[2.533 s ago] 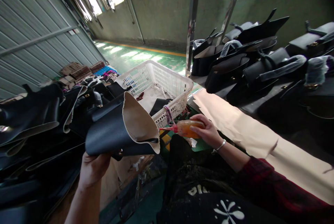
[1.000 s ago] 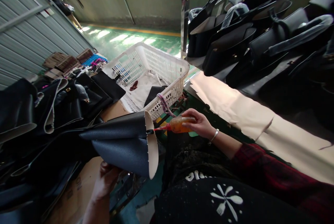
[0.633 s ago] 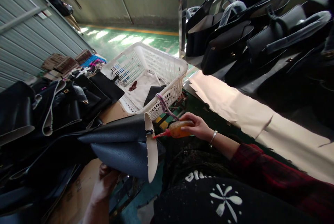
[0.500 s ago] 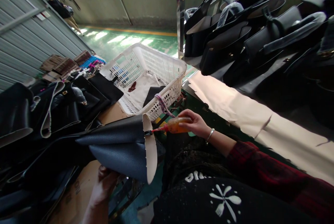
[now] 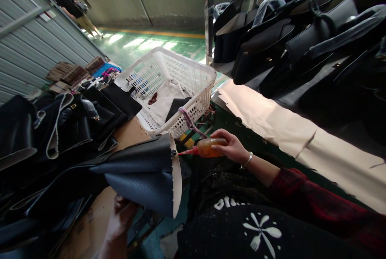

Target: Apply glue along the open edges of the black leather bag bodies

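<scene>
My right hand point(image 5: 230, 146) is closed around a glue bottle point(image 5: 208, 148) of amber liquid with a red nozzle. The nozzle tip points left, at or very near the pale edge of a black leather bag piece point(image 5: 141, 170). That piece is folded, with its light inner side showing at the right end. From below, my left hand point(image 5: 122, 214) grips the piece; its fingertips are partly hidden under the leather. More black bag pieces point(image 5: 69, 126) lie heaped to the left.
A white plastic basket point(image 5: 193, 70) with cloth and a black scrap inside stands ahead. Finished-looking black bags point(image 5: 262, 50) fill a rack on the right, above a beige sheet point(image 5: 271, 118). Cardboard point(image 5: 99, 218) lies beneath the leather. A person point(image 5: 72, 9) is at the far left.
My right hand and the bottle have moved slightly right and down. The leather's open end has shifted a little right and its pale inside shows narrower. The distant person has moved right.
</scene>
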`<action>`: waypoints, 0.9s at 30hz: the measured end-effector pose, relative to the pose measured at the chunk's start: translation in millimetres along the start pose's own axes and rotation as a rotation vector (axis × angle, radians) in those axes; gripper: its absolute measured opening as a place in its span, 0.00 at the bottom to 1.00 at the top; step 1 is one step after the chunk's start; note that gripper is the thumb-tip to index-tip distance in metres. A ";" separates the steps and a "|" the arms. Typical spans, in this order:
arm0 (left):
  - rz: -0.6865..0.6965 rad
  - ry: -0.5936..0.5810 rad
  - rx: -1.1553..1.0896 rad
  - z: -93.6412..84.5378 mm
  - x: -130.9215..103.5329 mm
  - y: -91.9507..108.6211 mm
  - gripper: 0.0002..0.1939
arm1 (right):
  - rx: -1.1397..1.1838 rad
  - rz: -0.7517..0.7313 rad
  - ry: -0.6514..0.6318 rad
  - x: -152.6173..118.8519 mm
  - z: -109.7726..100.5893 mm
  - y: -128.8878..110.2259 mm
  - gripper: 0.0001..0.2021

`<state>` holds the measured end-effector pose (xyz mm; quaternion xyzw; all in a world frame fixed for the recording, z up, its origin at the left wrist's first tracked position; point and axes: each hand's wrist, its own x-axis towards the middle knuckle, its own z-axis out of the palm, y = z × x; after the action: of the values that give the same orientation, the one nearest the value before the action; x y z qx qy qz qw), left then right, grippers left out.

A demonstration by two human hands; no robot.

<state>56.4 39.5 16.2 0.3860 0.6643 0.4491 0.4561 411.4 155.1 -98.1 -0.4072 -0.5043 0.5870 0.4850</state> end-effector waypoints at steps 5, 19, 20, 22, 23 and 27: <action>0.050 0.024 -0.034 -0.8 -0.1 -1.1 0.12 | 0.006 -0.053 -0.049 8.9 4.8 -4.9 0.23; -0.020 0.100 -0.140 -24.7 -0.1 -37.6 0.17 | -0.064 -0.008 -0.107 -15.1 -4.5 4.2 0.22; -0.019 0.102 -0.136 -25.5 -0.2 -38.5 0.17 | -0.047 -0.005 -0.093 -14.1 -4.0 2.9 0.22; -0.012 0.090 -0.125 -23.0 -0.2 -34.4 0.15 | 0.002 0.010 -0.059 -10.0 -1.9 0.3 0.22; -0.012 0.079 -0.120 -19.9 -0.2 -29.8 0.14 | 0.024 0.019 -0.046 -7.1 -0.2 -0.7 0.22; -0.013 0.067 -0.096 -3.4 -0.3 -6.8 0.13 | 0.048 0.034 -0.044 4.6 7.2 -0.8 0.24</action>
<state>52.5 36.4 10.4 0.3440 0.6596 0.4898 0.4546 403.7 158.2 -96.1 -0.3910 -0.4939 0.6159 0.4731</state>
